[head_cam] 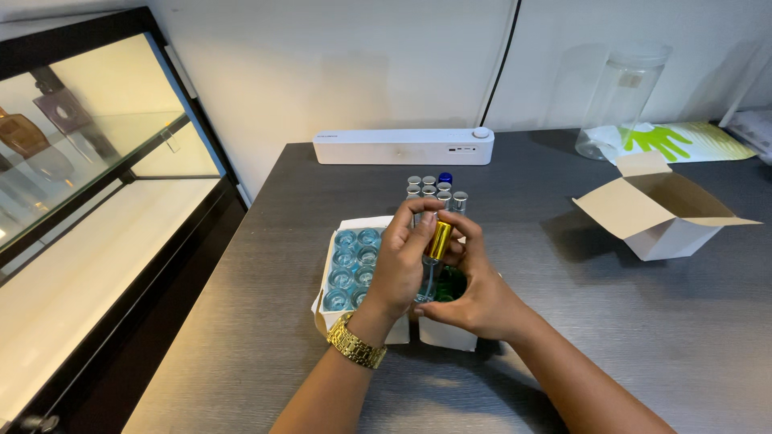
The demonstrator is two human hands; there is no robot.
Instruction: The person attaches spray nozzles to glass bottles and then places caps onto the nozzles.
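Both hands hold a small gold-capped vial above a white box of vials on a dark table.

The gold-capped vial point(438, 241) sits upright between the two hands, its clear lower part partly hidden by fingers. The left hand point(402, 261), with a gold watch point(356, 343) on its wrist, wraps around the vial from the left, fingertips pinching the gold cap. The right hand point(474, 289) grasps the vial from the right and below. Directly beneath them is the white box point(330, 305), its left compartments filled with blue-tinted vials point(354, 261); something green point(450, 285) shows in the right part. Just behind the box stands a cluster of silver-capped vials point(434, 191). Further back lies a long white device point(402, 147) against the wall. To the right are an open cardboard box point(663, 217) and a clear glass jar point(619, 100), well apart from the hands; a glass cabinet point(88, 161) stands at left.
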